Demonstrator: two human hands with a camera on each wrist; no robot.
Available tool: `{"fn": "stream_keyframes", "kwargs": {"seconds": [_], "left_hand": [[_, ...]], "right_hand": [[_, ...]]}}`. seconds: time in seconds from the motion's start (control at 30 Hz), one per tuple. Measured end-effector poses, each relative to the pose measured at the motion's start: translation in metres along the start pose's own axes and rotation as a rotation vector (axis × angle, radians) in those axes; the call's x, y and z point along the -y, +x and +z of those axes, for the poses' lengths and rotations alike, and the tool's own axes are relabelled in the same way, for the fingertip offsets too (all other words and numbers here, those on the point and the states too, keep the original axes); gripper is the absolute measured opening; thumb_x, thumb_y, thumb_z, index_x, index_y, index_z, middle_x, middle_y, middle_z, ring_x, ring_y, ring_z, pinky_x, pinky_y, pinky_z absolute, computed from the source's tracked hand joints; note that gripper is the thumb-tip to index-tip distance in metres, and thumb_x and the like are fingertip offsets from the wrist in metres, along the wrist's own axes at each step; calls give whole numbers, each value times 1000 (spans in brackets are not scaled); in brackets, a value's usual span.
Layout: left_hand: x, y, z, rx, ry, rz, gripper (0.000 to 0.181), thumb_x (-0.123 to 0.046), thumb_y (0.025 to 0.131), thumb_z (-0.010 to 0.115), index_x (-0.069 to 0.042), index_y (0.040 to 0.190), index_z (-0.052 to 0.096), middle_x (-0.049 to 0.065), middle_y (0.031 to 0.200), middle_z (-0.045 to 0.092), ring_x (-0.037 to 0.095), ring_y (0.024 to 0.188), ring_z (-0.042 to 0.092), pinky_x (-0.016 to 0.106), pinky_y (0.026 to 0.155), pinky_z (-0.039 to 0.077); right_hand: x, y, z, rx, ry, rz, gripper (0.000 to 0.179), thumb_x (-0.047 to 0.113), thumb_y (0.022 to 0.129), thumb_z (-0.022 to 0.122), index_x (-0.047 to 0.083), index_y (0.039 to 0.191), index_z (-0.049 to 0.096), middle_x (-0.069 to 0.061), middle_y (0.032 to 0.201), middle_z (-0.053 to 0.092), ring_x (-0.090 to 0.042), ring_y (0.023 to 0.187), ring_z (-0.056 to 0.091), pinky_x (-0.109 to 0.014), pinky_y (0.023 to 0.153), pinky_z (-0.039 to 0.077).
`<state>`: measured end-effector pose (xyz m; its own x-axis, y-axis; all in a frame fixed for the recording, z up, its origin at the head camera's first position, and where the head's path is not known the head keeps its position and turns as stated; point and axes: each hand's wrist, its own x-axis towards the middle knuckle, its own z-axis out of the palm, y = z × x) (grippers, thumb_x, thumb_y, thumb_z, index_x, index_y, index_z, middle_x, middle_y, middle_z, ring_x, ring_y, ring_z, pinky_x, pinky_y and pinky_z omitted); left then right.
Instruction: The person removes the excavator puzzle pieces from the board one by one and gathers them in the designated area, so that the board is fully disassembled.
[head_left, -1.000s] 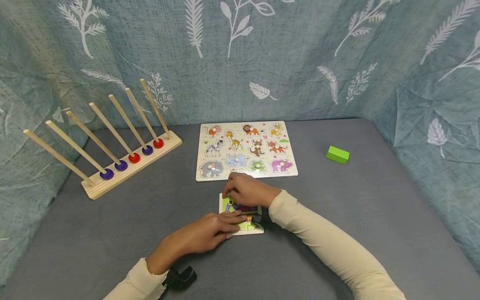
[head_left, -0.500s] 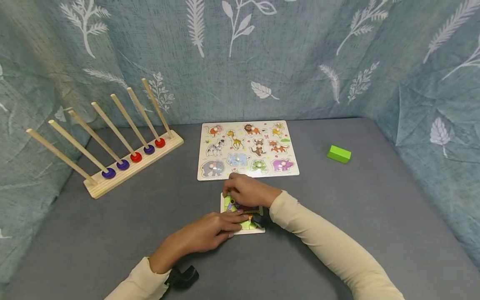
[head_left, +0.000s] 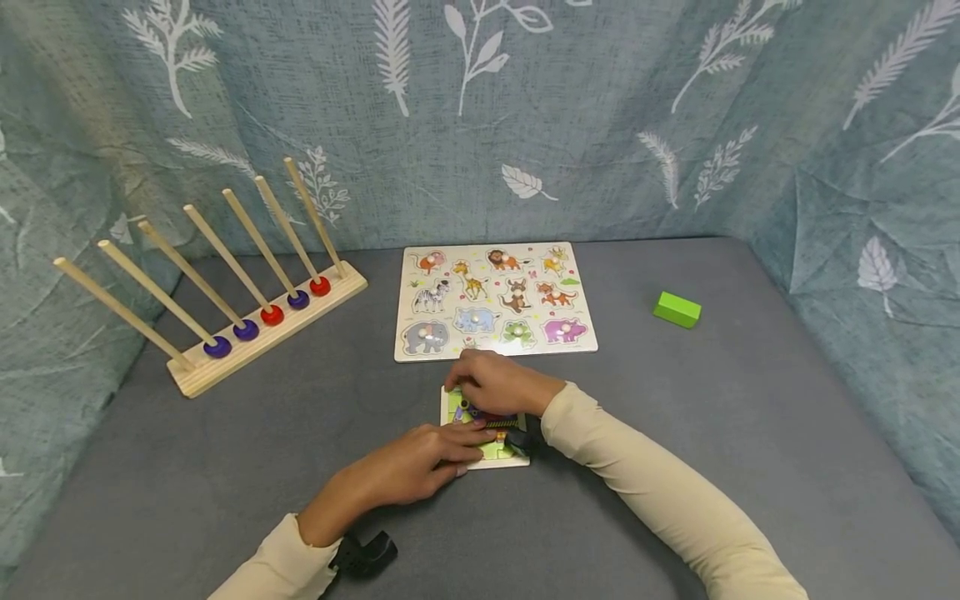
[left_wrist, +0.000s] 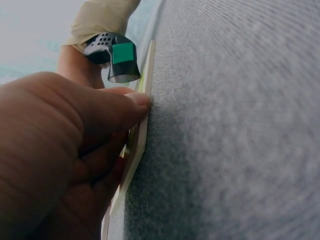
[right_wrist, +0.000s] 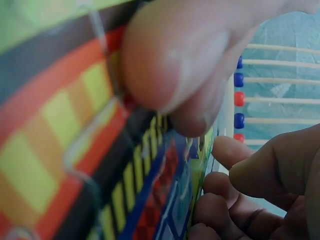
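A small jigsaw puzzle (head_left: 491,452) in a pale wooden tray lies before me, with green, striped and red printing. My left hand (head_left: 408,465) rests on its lower left part with extended fingers. In the left wrist view, that hand's thumb (left_wrist: 137,100) touches the tray rim. My right hand (head_left: 498,379) bends over the tray's upper left, fingertips down on the puzzle. The right wrist view has its thumb (right_wrist: 155,70) and a finger against the printed surface, beside a piece seam. Whether they pinch a piece cannot be told. Both hands cover part of the picture.
Behind the hands lies an animal peg puzzle (head_left: 495,302). At the left stands a wooden peg rack (head_left: 273,333) with red and blue beads. A green block (head_left: 677,309) sits at the right. Patterned curtain (head_left: 570,125) hangs behind the grey table (head_left: 735,400).
Both hands and the puzzle hold almost the same places. The head view has shifted slightly.
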<state>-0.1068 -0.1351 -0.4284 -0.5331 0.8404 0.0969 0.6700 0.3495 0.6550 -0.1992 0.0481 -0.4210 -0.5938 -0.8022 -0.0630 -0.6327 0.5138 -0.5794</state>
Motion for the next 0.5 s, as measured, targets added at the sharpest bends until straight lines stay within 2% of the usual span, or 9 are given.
{"fn": "stream_keyframes", "kwargs": {"seconds": [0.17, 0.33, 0.5], "left_hand": [[-1, 0, 0, 5, -13, -27, 36, -7, 96, 61, -3, 132, 60, 3, 145, 48, 23, 136, 40, 39, 104, 41], [-1, 0, -1, 14, -17, -24, 37, -7, 97, 60, -3, 133, 59, 3, 146, 46, 22, 137, 38, 39, 104, 41], [-1, -1, -1, 22, -15, -40, 34, -7, 96, 61, -2, 130, 61, 2, 147, 46, 21, 138, 37, 40, 105, 39]], "right_hand": [[1, 0, 0, 6, -5, 5, 29, 4, 99, 45, 10, 108, 72, -1, 99, 59, -11, 80, 54, -26, 72, 47], [3, -2, -1, -8, 17, 8, 23, 5, 98, 48, 12, 104, 70, 2, 96, 57, -10, 75, 51, -25, 70, 45], [1, -3, -2, -23, 75, -37, 17, 4, 97, 52, 10, 101, 67, 4, 86, 58, -9, 67, 50, -25, 65, 45]]}}
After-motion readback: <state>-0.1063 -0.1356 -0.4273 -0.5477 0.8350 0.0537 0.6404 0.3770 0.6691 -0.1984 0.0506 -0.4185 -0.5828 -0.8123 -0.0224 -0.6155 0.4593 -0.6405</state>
